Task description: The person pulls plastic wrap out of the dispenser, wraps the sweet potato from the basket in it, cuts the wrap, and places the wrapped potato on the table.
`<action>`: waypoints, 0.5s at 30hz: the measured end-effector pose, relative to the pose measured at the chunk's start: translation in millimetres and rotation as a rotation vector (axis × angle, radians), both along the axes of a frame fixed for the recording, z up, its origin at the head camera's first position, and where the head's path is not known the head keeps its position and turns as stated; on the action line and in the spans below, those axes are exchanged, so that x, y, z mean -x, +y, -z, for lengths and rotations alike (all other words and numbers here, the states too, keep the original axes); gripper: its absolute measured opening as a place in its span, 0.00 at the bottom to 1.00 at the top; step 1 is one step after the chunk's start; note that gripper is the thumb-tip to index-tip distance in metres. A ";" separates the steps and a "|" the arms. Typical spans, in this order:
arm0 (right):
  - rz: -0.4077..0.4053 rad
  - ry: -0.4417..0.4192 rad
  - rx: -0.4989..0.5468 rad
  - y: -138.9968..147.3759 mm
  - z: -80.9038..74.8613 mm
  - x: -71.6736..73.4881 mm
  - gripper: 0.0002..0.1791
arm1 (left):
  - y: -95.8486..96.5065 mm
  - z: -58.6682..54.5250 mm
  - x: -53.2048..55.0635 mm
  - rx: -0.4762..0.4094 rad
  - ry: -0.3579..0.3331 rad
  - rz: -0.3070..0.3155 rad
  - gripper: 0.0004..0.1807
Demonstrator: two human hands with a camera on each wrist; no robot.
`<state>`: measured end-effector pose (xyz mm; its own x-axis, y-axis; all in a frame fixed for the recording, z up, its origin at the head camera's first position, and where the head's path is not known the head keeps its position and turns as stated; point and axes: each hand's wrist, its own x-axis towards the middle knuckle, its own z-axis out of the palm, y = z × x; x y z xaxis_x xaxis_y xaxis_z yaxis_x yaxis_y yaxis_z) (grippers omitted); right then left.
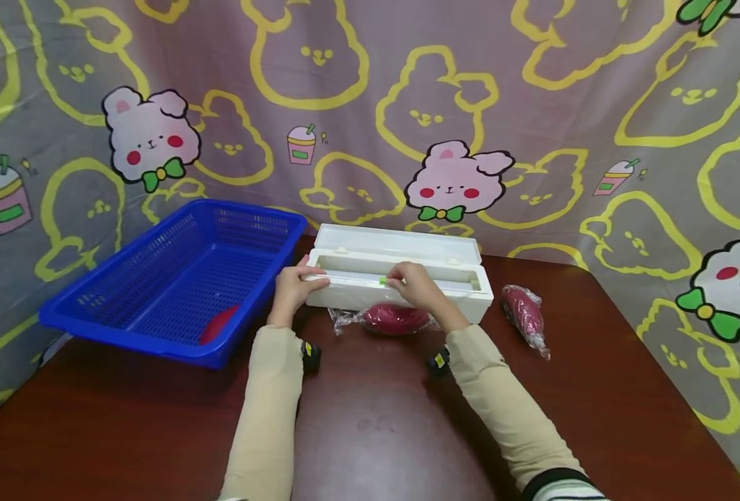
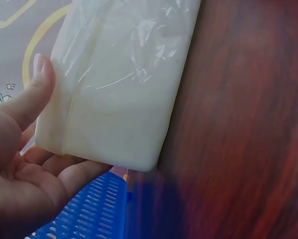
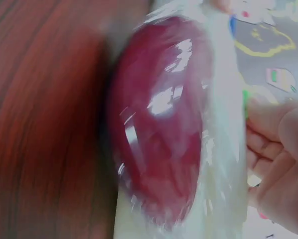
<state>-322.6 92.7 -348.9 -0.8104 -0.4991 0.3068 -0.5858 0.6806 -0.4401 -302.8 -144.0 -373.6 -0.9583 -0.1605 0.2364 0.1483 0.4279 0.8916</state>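
A long white cling film dispenser [image 1: 401, 285] lies across the table with its lid raised at the back. My left hand [image 1: 291, 289] holds its left end, the thumb on the upper edge and the fingers at the end wall [image 2: 96, 99]. On the front rim sits a small green slider [image 1: 383, 280], which my right hand [image 1: 415, 284] pinches between thumb and fingers. Clear film hangs down the dispenser's front. Against that front lies a dark red, oval fruit-like object [image 1: 395, 319], covered in film twisted at its left end; the right wrist view shows it [image 3: 161, 119] close up.
Left of the dispenser stands a blue plastic basket [image 1: 133, 348], with a red object [image 1: 218, 325] inside near its front corner. A second film-wrapped dark red object [image 1: 524, 313] lies to the right. A patterned curtain [image 1: 357, 132] hangs behind the brown table [image 1: 370, 424].
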 end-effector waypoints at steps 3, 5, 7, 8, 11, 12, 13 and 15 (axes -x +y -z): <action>0.048 -0.081 0.147 -0.6 3.6 -1.6 0.12 | 0.0 1.5 0.3 -0.001 -0.011 0.005 0.15; 0.119 -0.095 0.213 -3.5 6.5 -3.4 0.14 | 0.0 2.6 0.6 -0.010 -0.013 0.011 0.15; 0.186 -0.086 0.250 -5.6 8.8 -5.8 0.15 | 0.0 3.0 0.5 -0.008 -0.009 0.025 0.15; 0.214 -0.066 0.252 -6.0 9.5 -7.0 0.14 | -0.1 2.8 0.3 -0.011 -0.005 0.031 0.15; 0.253 -0.009 0.245 -4.1 10.9 -9.3 0.12 | -0.4 1.7 -0.7 -0.021 0.003 0.039 0.15; 0.251 0.004 0.242 -2.8 11.3 -9.5 0.12 | -0.7 1.3 -0.8 -0.023 0.005 0.039 0.15; 0.247 0.016 0.242 -1.3 11.5 -9.5 0.11 | -0.9 1.2 -0.3 -0.026 0.008 0.041 0.15; 0.237 0.034 0.247 3.1 12.6 -8.8 0.11 | -0.8 1.2 0.9 -0.027 0.009 0.048 0.15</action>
